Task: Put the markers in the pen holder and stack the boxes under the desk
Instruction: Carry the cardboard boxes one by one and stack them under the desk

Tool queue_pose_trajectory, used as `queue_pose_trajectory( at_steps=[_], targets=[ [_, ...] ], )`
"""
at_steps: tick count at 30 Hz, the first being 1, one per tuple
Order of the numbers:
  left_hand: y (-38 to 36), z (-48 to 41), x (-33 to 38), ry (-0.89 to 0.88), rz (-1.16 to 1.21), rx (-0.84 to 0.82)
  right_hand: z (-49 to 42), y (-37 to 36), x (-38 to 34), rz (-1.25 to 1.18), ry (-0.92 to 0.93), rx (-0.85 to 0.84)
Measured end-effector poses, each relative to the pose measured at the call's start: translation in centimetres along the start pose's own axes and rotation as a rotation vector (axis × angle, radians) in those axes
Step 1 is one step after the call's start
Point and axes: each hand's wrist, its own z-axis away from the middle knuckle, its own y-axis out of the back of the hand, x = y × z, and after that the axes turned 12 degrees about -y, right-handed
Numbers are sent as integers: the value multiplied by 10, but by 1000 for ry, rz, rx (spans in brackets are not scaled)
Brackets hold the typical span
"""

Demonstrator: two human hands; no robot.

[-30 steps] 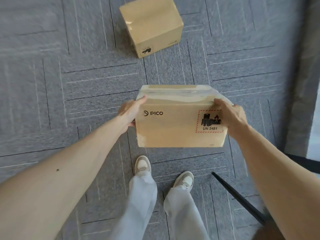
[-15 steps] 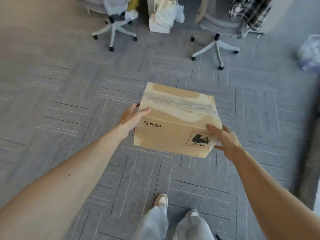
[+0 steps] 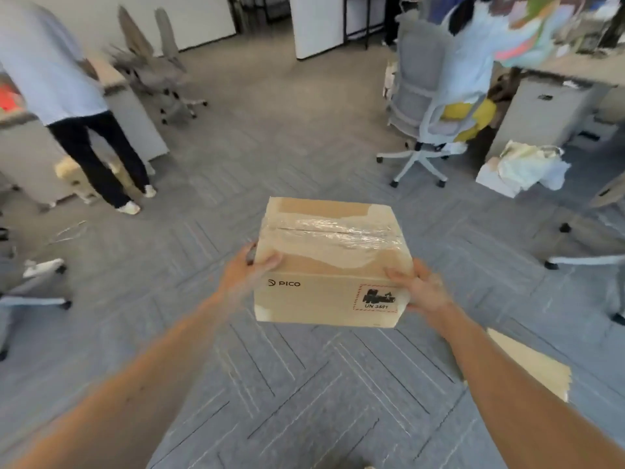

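Squarely in the middle of the view, a brown cardboard box (image 3: 329,265) is held up in the air above the grey carpet floor (image 3: 304,384), touching nothing but the two hands. Its top flaps are sealed with a wide strip of wrinkled clear tape running across the lid, and patches of paler, torn-looking paper show around the tape. The near side carries the printed word "PICO" with a small round logo at left, and at right a red-hatched square label with a black pictogram and "UN 3481". The box sits roughly level, its near face turned toward the camera.

Both bare arms reach forward from the lower corners. The left hand (image 3: 245,270) presses the box's left side, thumb hooked over the top edge. The right hand (image 3: 422,291) clamps the right near corner, fingers spread on the top and side. Each grip is closed on the box.

A flat piece of cardboard (image 3: 527,365) lies on the floor beside the right forearm. An office chair (image 3: 422,106) stands well beyond.
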Motion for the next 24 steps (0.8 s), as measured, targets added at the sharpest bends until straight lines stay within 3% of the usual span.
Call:
queue_pose_trajectory(
  at_steps=[6, 12, 18, 24],
  targets=[
    [123, 61, -22, 38, -23, 323, -3, -126, -48, 188, 96, -321],
    [229, 153, -54, 65, 70, 623, 27, -272, -65, 454, 194, -510],
    [340, 273, -92, 103, 101, 874, 99, -443, -52, 601, 260, -755],
    [446, 395, -152, 168, 97, 1120, 191, -610, 5, 705, 305, -965]
  ],
)
